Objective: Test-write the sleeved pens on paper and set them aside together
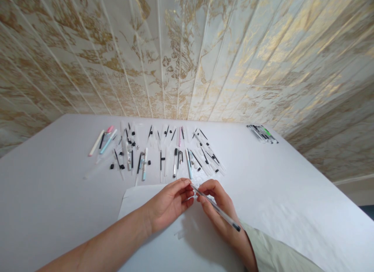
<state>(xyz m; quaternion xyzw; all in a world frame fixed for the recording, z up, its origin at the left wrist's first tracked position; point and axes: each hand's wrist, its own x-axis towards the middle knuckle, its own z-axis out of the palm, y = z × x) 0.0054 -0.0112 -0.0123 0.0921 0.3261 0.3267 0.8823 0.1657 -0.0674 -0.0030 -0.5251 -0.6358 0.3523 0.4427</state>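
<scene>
A slim clear pen with a dark end slants across my right hand, held between thumb and fingers along its barrel. Its dark end points down and to the right. At the other end, the thumb and index finger of my left hand pinch the tip, and the other fingers curl loosely. Both hands are over a white sheet of paper. On the sheet below them lies a small translucent piece, too faint to name.
Beyond the paper, pen barrels, refills and black caps lie scattered in rows across the white table. Pastel pens are at the left. A bundle of dark-tipped clear pens lies at the back right. A gold-patterned wall rises behind.
</scene>
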